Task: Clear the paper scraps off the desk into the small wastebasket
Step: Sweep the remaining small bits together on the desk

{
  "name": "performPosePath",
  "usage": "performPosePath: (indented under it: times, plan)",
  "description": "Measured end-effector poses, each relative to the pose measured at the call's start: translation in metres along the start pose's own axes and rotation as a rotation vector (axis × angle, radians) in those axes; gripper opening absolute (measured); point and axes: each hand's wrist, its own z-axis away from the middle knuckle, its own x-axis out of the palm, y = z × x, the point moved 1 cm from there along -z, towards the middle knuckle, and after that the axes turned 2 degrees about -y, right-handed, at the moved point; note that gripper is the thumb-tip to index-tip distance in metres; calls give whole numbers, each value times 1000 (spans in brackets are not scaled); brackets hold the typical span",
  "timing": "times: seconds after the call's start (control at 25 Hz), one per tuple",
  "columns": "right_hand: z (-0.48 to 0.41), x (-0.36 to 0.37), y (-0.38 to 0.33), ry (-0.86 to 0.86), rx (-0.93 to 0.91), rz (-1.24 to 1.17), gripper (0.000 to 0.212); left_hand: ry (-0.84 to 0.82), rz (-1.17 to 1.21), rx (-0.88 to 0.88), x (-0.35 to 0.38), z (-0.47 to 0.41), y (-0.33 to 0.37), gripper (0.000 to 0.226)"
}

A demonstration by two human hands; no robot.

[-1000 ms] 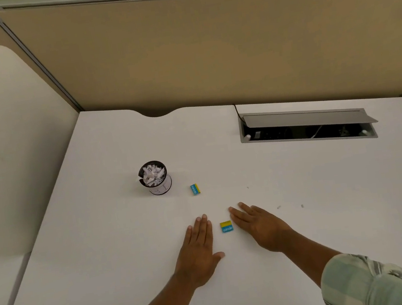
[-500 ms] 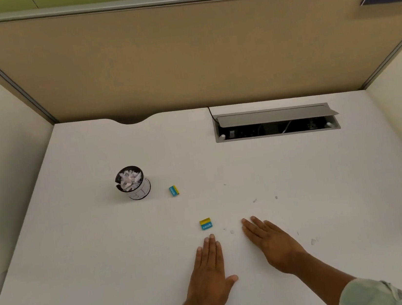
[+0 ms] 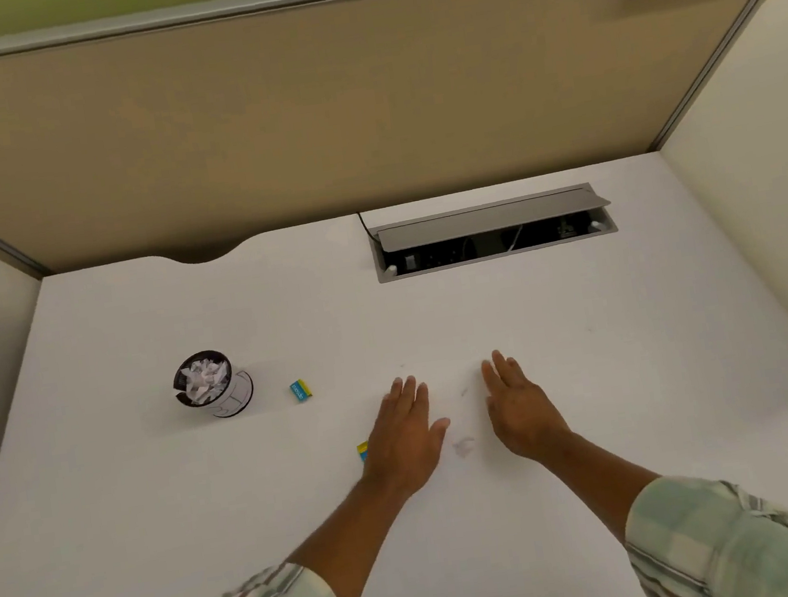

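Note:
The small wastebasket (image 3: 216, 389) stands on the left part of the white desk (image 3: 592, 372), filled with crumpled white paper. A tiny pale scrap (image 3: 464, 445) lies on the desk between my hands, with a fainter speck (image 3: 464, 392) just beyond it. My left hand (image 3: 408, 439) rests flat, palm down, fingers slightly apart, holding nothing. My right hand (image 3: 521, 406) lies flat the same way to the right of the scraps. A blue-and-yellow eraser (image 3: 362, 450) peeks out from under my left hand's edge.
A second blue-and-yellow eraser (image 3: 302, 391) lies right of the wastebasket. An open grey cable tray (image 3: 493, 232) is set into the desk at the back. Tan partition walls close off the back and both sides.
Both hands have slid forward across the desk and now lie flat either side of the small scraps. My left hand has come over the nearer eraser. The camera view tilted and shifted.

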Motion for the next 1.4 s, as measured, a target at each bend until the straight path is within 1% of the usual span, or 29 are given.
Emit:
performPosePath:
  times: [0.04, 0.12, 0.2, 0.32, 0.48, 0.68, 0.88, 1.0, 1.08, 1.2, 1.32, 1.4]
  plan:
    - [-5, -2, 2, -31, 37, -14, 61, -11, -11, -6, -8, -13, -4, 72]
    - [-11, 1, 2, -89, 50, -27, 63, -78, -49, -30, -19, -35, -11, 76]
    - [-12, 9, -3, -116, 14, -12, 63, -163, -74, -46, -22, -48, -15, 81]
    - [-8, 23, -10, -119, -51, 33, 63, -246, -122, -3, -13, -50, -16, 83]
    - [8, 43, -14, -114, -157, 104, 63, -245, -196, 102, 10, -27, -12, 84]
    - [42, 70, -22, -143, -249, 131, 69, -218, -180, 252, 52, 37, -2, 85]
    - [83, 89, -27, -171, -301, 161, 67, -232, -203, 242, 71, 85, -3, 84]
    - [90, 83, -26, -134, -316, 113, 64, -193, -157, 219, 66, 95, -6, 79]
    - [91, 72, -22, -63, -270, 16, 63, -126, -100, 172, 59, 96, -12, 75]
    - [95, 54, 6, 78, -79, -106, 64, -33, 4, 57, 50, 103, -29, 75]
    - [102, 46, 48, 143, 140, -131, 65, -50, -2, 15, 50, 117, -46, 76]
    - [108, 48, 67, 124, 238, -158, 68, -82, -13, -11, 53, 127, -55, 77]
